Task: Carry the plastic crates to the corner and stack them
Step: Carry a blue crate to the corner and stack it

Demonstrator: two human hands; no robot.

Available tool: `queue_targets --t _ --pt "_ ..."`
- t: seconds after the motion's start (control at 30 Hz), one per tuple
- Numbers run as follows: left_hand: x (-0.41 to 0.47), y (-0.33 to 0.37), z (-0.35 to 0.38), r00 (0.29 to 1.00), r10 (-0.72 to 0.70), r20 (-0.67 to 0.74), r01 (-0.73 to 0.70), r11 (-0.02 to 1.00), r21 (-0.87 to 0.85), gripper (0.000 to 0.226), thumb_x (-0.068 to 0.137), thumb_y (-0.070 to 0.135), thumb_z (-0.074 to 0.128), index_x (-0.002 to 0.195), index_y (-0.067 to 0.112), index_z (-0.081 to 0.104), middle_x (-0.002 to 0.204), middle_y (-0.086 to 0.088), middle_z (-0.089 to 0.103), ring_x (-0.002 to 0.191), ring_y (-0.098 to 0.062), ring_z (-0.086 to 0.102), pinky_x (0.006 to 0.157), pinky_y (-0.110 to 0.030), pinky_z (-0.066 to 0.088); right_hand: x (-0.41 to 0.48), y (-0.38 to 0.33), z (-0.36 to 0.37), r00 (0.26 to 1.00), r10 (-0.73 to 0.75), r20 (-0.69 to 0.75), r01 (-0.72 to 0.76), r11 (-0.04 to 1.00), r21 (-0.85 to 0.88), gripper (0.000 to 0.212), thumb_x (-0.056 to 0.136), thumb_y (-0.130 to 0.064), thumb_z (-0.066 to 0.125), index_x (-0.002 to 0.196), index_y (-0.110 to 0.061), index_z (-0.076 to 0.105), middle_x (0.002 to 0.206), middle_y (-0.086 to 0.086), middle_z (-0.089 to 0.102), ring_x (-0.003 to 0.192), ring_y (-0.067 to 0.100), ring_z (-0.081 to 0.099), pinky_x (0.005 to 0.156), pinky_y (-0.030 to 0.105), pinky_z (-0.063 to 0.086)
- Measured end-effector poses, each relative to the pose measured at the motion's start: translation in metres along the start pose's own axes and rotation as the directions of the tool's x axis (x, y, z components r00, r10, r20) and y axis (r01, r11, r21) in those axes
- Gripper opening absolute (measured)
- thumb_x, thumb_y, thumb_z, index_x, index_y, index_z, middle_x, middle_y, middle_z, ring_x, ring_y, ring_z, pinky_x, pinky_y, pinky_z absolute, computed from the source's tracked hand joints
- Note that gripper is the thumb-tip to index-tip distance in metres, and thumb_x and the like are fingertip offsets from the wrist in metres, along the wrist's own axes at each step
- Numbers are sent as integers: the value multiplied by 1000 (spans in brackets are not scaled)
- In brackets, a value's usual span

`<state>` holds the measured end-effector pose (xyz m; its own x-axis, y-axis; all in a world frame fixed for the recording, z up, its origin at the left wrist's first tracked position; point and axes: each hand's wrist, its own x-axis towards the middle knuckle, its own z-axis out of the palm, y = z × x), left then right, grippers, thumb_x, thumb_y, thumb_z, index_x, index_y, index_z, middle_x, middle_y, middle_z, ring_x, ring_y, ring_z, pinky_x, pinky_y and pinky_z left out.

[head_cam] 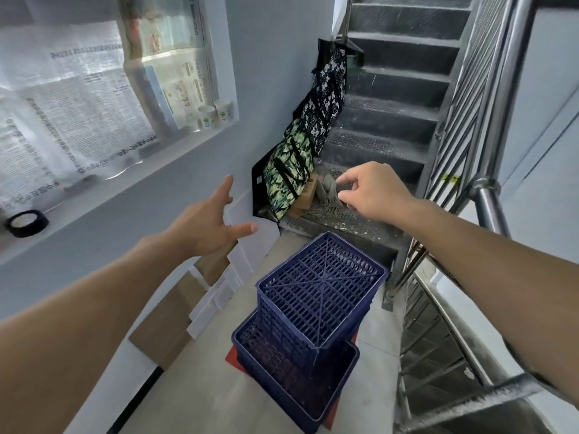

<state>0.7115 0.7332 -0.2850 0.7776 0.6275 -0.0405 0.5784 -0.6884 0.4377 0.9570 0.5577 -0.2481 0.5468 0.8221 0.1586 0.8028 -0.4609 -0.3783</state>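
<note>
Fingers of the left hand (203, 227) are spread straight and nothing is held; those of the right hand (372, 189) are loosely curled, also around nothing, and both hands are raised well above the crates. The two blue crates are found on the landing floor below, near the foot of the stairs (376, 151): the upper crate (319, 286) is set upside down, its ribbed base facing up, on the lower crate (250, 355), which is laid open side up over a red mat (232, 357). The upper one is placed towards the lower one's far end rather than centred, so a tip or slide is judged likely if it is gripped on one side only or knocked towards the railing (488, 195). Its long axis appears to run away from the viewer, towards the stairs and roughly along the wall.
</note>
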Motion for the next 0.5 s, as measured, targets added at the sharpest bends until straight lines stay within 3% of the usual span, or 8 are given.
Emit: queue_targets --t 0.03,0.1,0.2,0.27,0.4,0.5 --pt "8 6 3 1000 -8 1 8 1000 0 115 70 79 48 160 30 -5 161 -1 34 138 -35 45 114 -49 33 6 8 -1 1000 -1 -4 1 1000 8 32 94 -12 67 125 -17 75 76 -8 65 79 19 69 93 41 58" --pt "25 15 8 1000 -16 -4 16 999 29 112 70 79 47 161 29 3 164 -1 26 144 -32 37 116 -48 29 19 25 -5 1000 2 -4 -1 1000 20 43 93 -6 65 134 -18 69 99 -1 76 88 20 69 97 41 57" --pt "49 26 18 1000 -27 -10 28 998 49 108 70 82 46 160 32 13 169 6 5 148 -28 30 118 -48 27 40 50 -11 999 6 40 -6 1000 6 55 89 -12 69 143 -21 62 134 5 70 111 24 69 103 41 53" --pt "62 33 25 999 -47 -17 47 998 29 109 70 82 47 160 33 11 169 8 -2 147 -27 33 117 -47 29 55 66 -12 998 1 62 -2 1000 16 53 90 -21 72 142 -20 63 138 5 68 112 25 69 105 43 52" --pt "82 46 41 995 -83 -55 83 997 -4 111 71 80 48 161 31 3 169 4 4 137 -27 45 116 -47 29 83 95 -5 996 -11 91 8 999 33 45 94 -34 73 136 -18 68 127 5 72 117 25 67 104 45 52" --pt "96 47 54 992 -121 -43 121 993 -3 108 72 78 49 161 32 7 169 5 2 145 -29 35 116 -48 30 99 110 8 992 -20 127 15 999 36 45 96 -46 68 132 -20 71 129 3 72 116 26 67 102 47 53"
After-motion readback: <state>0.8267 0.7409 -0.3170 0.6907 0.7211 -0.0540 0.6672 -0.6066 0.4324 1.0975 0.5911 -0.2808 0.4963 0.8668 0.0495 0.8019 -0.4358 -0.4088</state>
